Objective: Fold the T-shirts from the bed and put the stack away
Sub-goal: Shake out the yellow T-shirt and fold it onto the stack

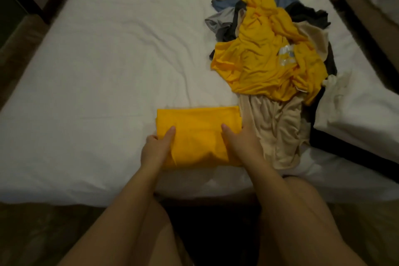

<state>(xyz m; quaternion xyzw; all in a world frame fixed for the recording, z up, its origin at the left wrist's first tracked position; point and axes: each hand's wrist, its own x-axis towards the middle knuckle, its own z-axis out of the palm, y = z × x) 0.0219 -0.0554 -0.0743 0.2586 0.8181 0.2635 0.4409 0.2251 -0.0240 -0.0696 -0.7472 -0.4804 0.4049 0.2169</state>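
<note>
The left hand (156, 147) and right hand (239, 142) grip the sides of the folded yellow T-shirt (198, 127), thumbs on top, at the near edge of the bed (97, 71). This fold looks finished. Next it probably needs setting aside as a stack, then a fresh shirt from the heap (269, 60) beyond.

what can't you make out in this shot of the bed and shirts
Head view:
- Count of shirts in the pile: they overlap.
- Print atop the pile: blurred.
- Most fingers of left hand and right hand: hidden by the folded shirt.
- Bed far end: cut by top edge.
</note>
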